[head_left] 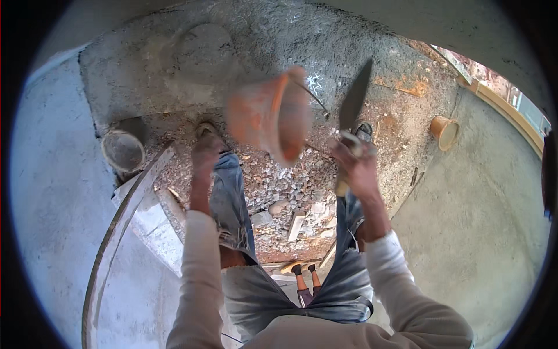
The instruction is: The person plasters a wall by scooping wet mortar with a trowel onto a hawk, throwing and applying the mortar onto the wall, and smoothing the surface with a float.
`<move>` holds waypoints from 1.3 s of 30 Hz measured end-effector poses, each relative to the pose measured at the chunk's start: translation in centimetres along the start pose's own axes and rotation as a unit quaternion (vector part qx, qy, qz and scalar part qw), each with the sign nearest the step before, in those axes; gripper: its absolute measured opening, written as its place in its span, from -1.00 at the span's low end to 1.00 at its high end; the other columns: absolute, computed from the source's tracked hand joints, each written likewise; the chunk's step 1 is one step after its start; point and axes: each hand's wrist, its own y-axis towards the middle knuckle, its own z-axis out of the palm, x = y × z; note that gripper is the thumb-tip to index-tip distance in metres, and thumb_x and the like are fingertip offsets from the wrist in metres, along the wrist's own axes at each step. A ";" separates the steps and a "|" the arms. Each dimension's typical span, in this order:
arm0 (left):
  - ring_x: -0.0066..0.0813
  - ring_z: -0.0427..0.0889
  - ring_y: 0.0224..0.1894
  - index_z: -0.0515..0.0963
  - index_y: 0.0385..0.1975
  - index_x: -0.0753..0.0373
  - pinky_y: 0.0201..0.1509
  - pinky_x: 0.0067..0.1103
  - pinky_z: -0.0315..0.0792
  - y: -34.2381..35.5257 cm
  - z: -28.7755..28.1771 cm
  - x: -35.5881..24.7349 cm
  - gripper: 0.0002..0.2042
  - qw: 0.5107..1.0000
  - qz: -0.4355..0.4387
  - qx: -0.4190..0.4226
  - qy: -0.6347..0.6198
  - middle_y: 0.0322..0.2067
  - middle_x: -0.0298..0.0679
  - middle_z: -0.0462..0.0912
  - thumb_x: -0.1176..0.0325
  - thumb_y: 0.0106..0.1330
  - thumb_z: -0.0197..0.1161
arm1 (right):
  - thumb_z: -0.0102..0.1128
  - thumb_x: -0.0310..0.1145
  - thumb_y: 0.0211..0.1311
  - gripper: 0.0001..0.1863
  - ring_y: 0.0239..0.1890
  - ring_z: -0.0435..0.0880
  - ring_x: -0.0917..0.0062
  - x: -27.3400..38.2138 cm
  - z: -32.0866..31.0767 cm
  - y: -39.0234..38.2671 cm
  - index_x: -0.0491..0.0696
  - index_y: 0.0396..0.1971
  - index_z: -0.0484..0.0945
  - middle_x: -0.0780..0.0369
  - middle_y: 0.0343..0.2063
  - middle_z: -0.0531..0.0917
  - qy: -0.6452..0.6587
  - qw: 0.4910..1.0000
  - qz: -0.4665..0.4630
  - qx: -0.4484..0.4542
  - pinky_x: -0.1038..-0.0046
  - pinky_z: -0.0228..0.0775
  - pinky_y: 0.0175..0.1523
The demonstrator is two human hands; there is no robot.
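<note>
An orange bucket (250,116) hangs tipped between my hands, its mouth turned to the right; motion blurs it. Its thin wire handle runs toward my right hand (359,166), though I cannot tell whether the fingers hold the wire. That hand is closed around a trowel (356,96), whose dark pointed blade aims away from me and whose pale handle end shows below the fist. To the left of the bucket's base is my left hand (206,152), smeared by motion and apart from the bucket; its fingers cannot be made out.
Rubble and stone chips (290,192) cover the ground between my feet. Wet grey mortar (261,41) lies beyond. A round pan or bucket (123,151) stands at left, a small orange bucket (444,132) at right. A long curved board (110,238) crosses the left side. Another person's legs (305,288) show below.
</note>
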 end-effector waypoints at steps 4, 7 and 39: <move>-0.54 0.68 -0.23 0.70 -0.16 0.31 -0.07 -0.52 0.53 -7.1 17.1 -3.7 -0.64 0.945 -0.295 0.112 -0.082 -0.28 -0.29 0.75 0.07 0.42 0.30 | 0.34 -0.36 0.30 -0.84 -0.55 0.42 0.76 -8.4 -13.0 -4.8 -0.13 -0.26 0.75 0.44 -0.56 0.59 -0.021 0.981 0.176 -0.073 0.57 0.22 -0.45; -0.53 0.65 -0.38 0.71 -0.32 0.31 -0.24 -0.47 0.53 -8.0 20.4 -8.5 -0.58 0.936 -0.304 0.145 0.100 -0.44 -0.32 0.75 0.00 0.47 0.23 | 0.33 -0.36 0.33 -0.72 -0.24 0.62 0.67 -20.2 -21.0 -4.8 -0.23 -0.08 0.70 0.30 -0.24 0.74 -0.022 0.990 0.064 -0.123 0.56 0.46 -0.07; -0.38 0.77 -0.10 0.61 0.00 0.32 0.09 -0.51 0.56 -12.5 9.0 -7.8 -0.62 0.791 -0.452 -0.140 -0.387 -0.13 -0.11 0.76 0.10 0.45 0.32 | -0.17 -0.28 0.48 -0.61 0.09 0.69 0.08 7.3 20.6 25.2 -0.21 0.03 0.53 -0.04 0.02 0.68 -0.711 0.566 -0.336 0.247 0.12 0.57 0.18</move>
